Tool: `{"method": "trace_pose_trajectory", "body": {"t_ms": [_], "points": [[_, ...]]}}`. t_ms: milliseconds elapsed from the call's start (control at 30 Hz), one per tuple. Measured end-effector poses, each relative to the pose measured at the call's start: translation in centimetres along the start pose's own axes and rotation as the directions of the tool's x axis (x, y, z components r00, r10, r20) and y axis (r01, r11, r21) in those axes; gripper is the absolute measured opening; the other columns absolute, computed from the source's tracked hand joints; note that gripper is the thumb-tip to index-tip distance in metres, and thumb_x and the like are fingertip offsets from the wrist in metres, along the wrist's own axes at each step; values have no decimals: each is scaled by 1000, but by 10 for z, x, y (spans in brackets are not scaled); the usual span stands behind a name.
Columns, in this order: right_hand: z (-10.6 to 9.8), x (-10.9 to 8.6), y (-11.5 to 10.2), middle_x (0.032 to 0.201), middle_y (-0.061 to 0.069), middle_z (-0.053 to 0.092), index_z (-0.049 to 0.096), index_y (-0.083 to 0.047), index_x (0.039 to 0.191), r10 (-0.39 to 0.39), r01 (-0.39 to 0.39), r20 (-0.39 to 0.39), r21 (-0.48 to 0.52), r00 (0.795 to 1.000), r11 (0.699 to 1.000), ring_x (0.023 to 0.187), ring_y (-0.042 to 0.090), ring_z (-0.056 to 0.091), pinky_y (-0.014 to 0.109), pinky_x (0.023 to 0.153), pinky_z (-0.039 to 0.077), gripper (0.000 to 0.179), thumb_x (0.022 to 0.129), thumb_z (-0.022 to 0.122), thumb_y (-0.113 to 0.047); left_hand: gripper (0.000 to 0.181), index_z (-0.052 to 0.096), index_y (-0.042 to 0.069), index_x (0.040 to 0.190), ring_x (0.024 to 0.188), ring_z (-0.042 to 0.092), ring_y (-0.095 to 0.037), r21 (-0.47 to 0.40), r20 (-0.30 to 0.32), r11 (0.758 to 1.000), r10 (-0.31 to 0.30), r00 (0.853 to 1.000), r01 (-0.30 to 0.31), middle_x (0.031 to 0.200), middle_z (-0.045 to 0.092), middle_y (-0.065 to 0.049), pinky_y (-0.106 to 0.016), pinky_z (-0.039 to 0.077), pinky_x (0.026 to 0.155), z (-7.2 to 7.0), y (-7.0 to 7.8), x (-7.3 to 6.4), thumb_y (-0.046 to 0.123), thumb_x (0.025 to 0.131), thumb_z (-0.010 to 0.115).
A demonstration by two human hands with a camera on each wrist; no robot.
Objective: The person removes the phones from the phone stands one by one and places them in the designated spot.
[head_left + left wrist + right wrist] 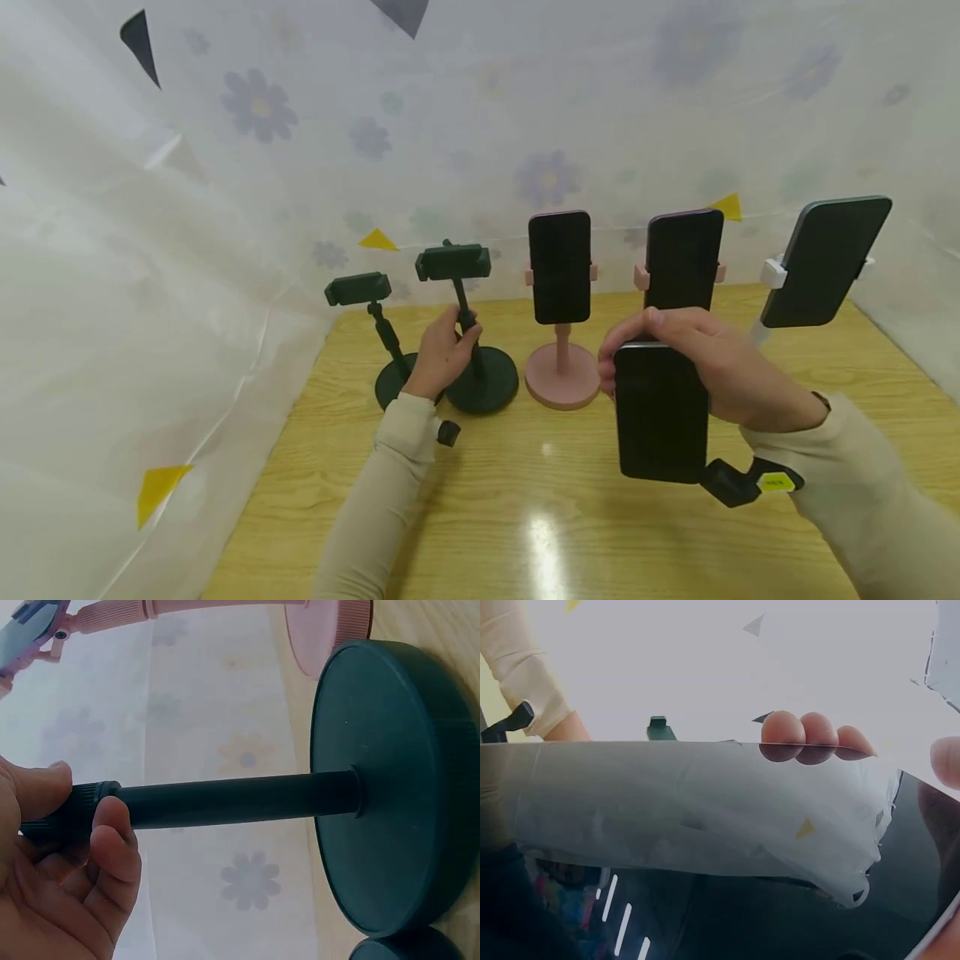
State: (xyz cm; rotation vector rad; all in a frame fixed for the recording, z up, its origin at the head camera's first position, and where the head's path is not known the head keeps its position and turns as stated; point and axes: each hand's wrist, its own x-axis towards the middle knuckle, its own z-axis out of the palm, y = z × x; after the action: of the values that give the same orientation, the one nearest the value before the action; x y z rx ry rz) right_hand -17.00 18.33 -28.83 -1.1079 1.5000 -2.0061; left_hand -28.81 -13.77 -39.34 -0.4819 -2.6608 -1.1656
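My left hand (441, 357) grips the upright pole of a dark green phone stand (486, 390). In the left wrist view, thumb and fingers curl round the ribbed collar of the pole (240, 801), well above the round base (382, 795). The clamp (453, 262) at the top of this stand holds no phone. My right hand (712, 358) holds a smartphone (663, 417) by its upper part, dark screen facing me. Close up in the right wrist view, fingertips (817, 739) wrap over the edge of the reflective smartphone screen (705, 810).
Left of the gripped stand is another dark green stand (388, 333) with no phone in its clamp. A pink stand (562, 375) bears a phone (560, 267). Further right are a phone (682, 258) in pink clamps and another (828, 258) in white ones. Behind the wooden table (480, 517) hangs a flowered curtain (465, 125).
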Motion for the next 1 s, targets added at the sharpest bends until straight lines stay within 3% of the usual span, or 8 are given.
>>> {"method": "trace_pose_trajectory", "body": {"t_ms": [367,533,633,833,1000], "points": [[4,3,19,113,5,71,62,-1,122,42,-42,-31,8,999,999,103,18,69,36,93,57,49,110,16,-9,27,58,10,125,67,55,-19,10,41,1000,-11,999,11,101,68,-9,-32,48,62,-2,-4,-4,25,103,56],[5,3,34,110,2,72,65,-5,119,98,-100,-76,-17,992,995,100,15,70,35,91,57,43,110,23,-10,29,56,9,127,69,57,-20,-15,57,1000,-13,998,14,106,68,-10,-32,49,64,-4,-4,-6,25,102,56],[6,6,48,106,0,73,67,-8,116,149,-153,-113,-34,982,988,97,15,71,34,89,58,38,110,29,-13,32,54,10,130,70,57,-19,-38,65,998,-49,997,52,115,65,-11,-32,49,65,-5,-4,-9,26,102,56],[8,11,82,100,1,72,67,-9,112,218,-230,-171,-56,961,971,92,14,71,31,87,58,29,108,39,-16,49,43,9,146,85,60,-23,-64,50,987,-146,988,149,140,54,-11,-37,51,72,-11,-3,-27,30,103,52],[8,20,107,103,2,68,63,-9,116,312,-313,-195,24,930,949,94,13,68,29,90,56,22,106,44,-15,37,55,9,135,95,63,-25,21,-41,995,-100,994,100,138,54,-12,-43,52,78,-19,-1,-49,27,102,53]]}}
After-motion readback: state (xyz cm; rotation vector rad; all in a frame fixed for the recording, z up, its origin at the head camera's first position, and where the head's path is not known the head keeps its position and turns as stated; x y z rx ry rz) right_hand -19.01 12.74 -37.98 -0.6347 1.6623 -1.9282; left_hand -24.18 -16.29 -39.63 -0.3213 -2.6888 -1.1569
